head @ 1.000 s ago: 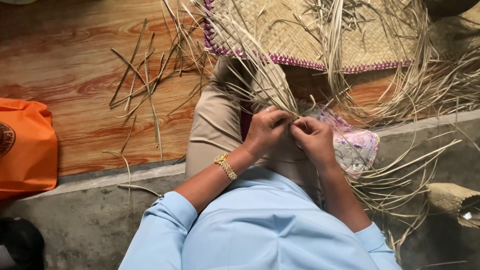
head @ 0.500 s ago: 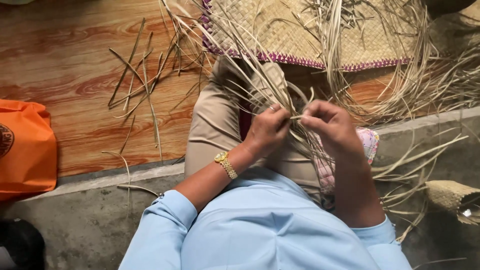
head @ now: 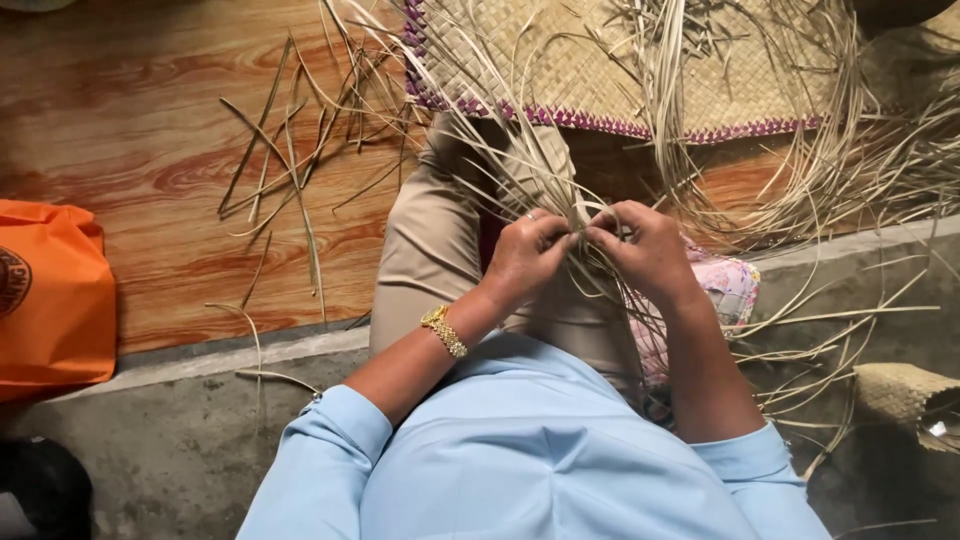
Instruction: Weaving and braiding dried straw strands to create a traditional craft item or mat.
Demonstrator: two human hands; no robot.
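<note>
My left hand and my right hand meet fingertip to fingertip over my lap, both pinching thin pale straw strips that fan up and away from them. A ring shows on the left hand, and a gold bracelet circles that wrist. The strips run toward a woven straw mat with a purple zigzag edge lying on the floor ahead. I sit in tan trousers and a light blue shirt.
Loose strips litter the wood-pattern floor on the left, and a tangle of them lies on the right. An orange bag sits at the left edge. A small woven piece rests at right. A patterned cloth lies under my right arm.
My right hand pulled up and to the right with a strip, then came back in against the left hand's fingertips. The left hand stayed almost in place.
</note>
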